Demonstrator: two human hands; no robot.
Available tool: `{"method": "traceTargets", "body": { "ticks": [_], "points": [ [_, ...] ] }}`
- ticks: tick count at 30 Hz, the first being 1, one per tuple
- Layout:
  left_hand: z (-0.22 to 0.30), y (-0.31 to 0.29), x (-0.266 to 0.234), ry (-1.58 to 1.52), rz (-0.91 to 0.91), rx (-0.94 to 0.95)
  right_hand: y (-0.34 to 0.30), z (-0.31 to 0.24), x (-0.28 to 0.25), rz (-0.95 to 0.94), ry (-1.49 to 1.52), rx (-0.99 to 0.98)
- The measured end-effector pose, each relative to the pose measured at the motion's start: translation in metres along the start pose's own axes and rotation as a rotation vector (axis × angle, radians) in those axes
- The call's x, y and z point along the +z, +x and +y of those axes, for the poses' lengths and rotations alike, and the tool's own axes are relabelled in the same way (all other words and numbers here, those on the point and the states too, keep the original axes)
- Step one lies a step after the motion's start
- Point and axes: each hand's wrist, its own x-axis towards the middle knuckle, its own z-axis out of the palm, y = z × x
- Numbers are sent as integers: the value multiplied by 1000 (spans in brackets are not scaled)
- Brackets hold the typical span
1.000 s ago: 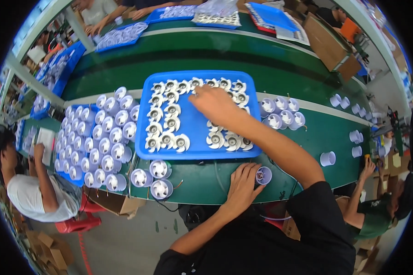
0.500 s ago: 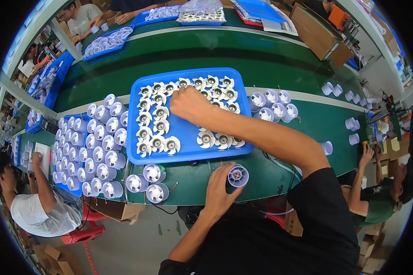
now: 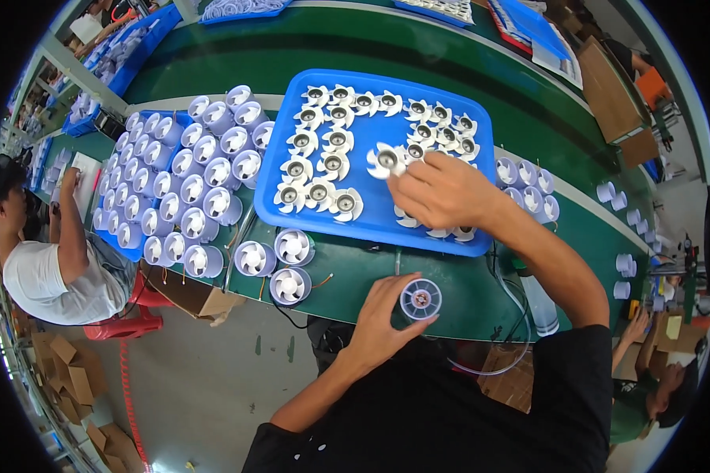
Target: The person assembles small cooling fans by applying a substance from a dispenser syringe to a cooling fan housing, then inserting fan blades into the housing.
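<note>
My right hand (image 3: 443, 191) pinches a white fan impeller (image 3: 386, 161) by its edge, holding it above the blue tray (image 3: 375, 219). Its dark round hub faces up, and several similar impellers (image 3: 345, 202) lie in rows in the tray. At the near edge of the green bench, my left hand (image 3: 380, 325) curls round a lilac cylindrical fan housing (image 3: 421, 299). The housing is upright, with spokes and a small reddish centre visible from above; no blades show inside it. Three housings with white blades (image 3: 290, 285) stand just left of that hand.
Many bladed housings (image 3: 188, 162) crowd the bench at left, with a smaller group (image 3: 538, 197) right of the tray. A clear bottle (image 3: 539, 306) and a thin hose (image 3: 503, 369) are near my right arm. A person (image 3: 63, 268) sits at left; another (image 3: 647, 394) works at right.
My right hand has moved back from the tray's far part toward me, an impeller now showing in its fingers. My left hand still grips the housing. The whole view has shifted.
</note>
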Motion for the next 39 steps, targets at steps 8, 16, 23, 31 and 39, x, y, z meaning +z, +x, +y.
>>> {"method": "traceTargets", "body": {
  "ticks": [8, 16, 23, 31, 39],
  "points": [
    [7, 22, -22, -33, 46, -35, -17, -33, -44, 77, 305, 332],
    [3, 28, -19, 112, 26, 55, -28, -117, -58, -78, 1388, 1568],
    [2, 22, -19, 86, -16, -18, -18, -131, -86, 149, 1080, 1565],
    [0, 20, -18, 293, -61, 122, -11, -107, -98, -456, 840, 1116],
    [-8, 7, -1, 67, 16, 105, -46, -141, -85, 21, 851, 1389]
  ]
}}
